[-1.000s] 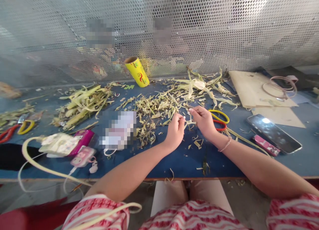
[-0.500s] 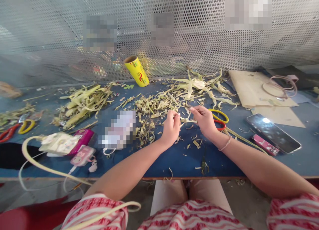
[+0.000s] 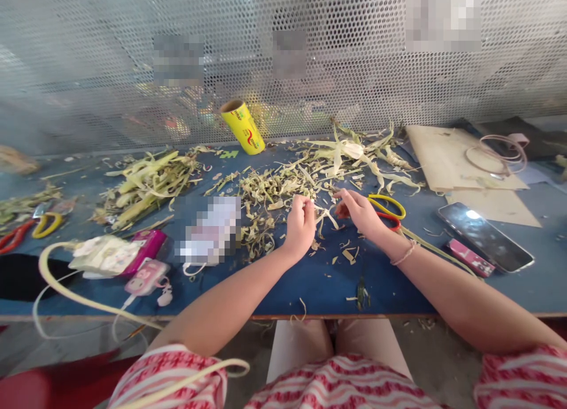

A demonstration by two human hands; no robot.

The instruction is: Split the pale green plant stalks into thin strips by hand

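My left hand [image 3: 302, 225] is closed, thumb and fingertips pinching a pale, branching plant stem [image 3: 328, 213] whose thin ends stick out to the right. Just to the right of it, my right hand [image 3: 358, 211] hangs with its fingers loosely bent and apart, seemingly off the stem. Scissors with yellow and red handles [image 3: 392, 205] lie beside my right wrist, their blades hidden. Behind both hands spreads a heap of pale green plant scraps [image 3: 274, 185]. Small trimmings [image 3: 349, 255] are scattered on the blue table in front of the hands.
A yellow cardboard tube [image 3: 245, 128] stands tilted near the perforated metal screen [image 3: 336, 61]. Plant stalks [image 3: 148, 185] lie left, with another pair of scissors [image 3: 33, 229] beyond. A phone [image 3: 487, 235] and brown paper [image 3: 452, 155] are right; a pink charger [image 3: 146, 277] and cables lie left.
My right hand's fingers have come off the stem and spread apart slightly. The stem now hangs from my left hand alone, which has barely moved.
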